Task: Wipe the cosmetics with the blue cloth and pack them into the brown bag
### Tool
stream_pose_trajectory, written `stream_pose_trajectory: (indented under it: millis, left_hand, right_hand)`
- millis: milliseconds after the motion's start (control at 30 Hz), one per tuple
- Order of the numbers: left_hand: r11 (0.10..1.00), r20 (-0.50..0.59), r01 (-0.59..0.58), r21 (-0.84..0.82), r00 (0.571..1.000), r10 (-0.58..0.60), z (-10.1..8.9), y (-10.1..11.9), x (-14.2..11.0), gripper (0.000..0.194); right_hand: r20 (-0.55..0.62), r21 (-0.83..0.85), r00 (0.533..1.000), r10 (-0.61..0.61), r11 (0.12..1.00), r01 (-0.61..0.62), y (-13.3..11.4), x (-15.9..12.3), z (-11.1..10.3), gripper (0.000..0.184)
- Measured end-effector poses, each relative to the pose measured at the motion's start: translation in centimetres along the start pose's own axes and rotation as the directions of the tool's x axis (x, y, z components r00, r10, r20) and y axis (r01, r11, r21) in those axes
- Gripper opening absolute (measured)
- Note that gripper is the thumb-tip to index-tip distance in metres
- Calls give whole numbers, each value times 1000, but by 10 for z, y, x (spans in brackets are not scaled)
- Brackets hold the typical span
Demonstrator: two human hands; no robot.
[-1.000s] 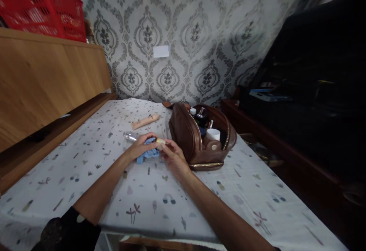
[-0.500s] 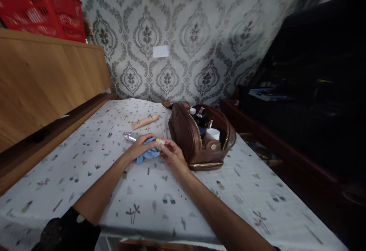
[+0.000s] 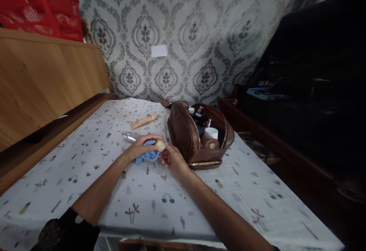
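My left hand [image 3: 140, 147] is closed around a crumpled light-blue cloth [image 3: 149, 156], with a small cream-and-yellow rounded item [image 3: 160, 145] at its fingertips. My right hand [image 3: 176, 160] meets that item from the other side, thumb and forefinger against it and the other fingers curled. What exactly the small item is cannot be made out. Just behind my left hand lies a silver bottle [image 3: 128, 136], partly covered by the hand. Farther back a peach-coloured tube [image 3: 144, 121] rests on the tablecloth. To the right of my hands stands an unzipped brown toiletry bag [image 3: 183, 136].
Inside the bag are a white jar [image 3: 211, 133] and a dark pump-topped bottle [image 3: 199, 117]. A patterned tablecloth [image 3: 154, 205] covers the table. Along the left runs a wooden cabinet [image 3: 51, 79] bearing a red plastic basket [image 3: 61, 18]. Wallpaper closes off the back.
My right hand has turned slightly and its fingers have curled under beside the cream item. The cream item now shows more of its rounded end. The bag and tube have stayed put.
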State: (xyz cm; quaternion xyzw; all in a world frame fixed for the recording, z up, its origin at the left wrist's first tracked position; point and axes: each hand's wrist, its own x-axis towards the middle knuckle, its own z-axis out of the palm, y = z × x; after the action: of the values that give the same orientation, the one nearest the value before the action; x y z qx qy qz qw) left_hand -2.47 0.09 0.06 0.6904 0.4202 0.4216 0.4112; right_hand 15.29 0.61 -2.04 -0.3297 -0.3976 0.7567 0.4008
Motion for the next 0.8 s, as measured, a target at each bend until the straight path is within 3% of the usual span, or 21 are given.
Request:
stream_pose_trajectory:
  millis: [333,600,800]
  left_hand:
    - [998,27,64,-26,998,-63,1,4,-2,46]
    - [994,-26,103,-23,994,-104,3,7,-3,46]
    - [994,-1,94,-54,996,-94,4,10,-2,45]
  right_hand:
    - [86,87,982,168,981,-175,-5,-4,-3,41]
    - [79,128,997,-25,992,14,5,-3,-4,55]
    - [145,89,989,27,995,-40,1,-3,-4,53]
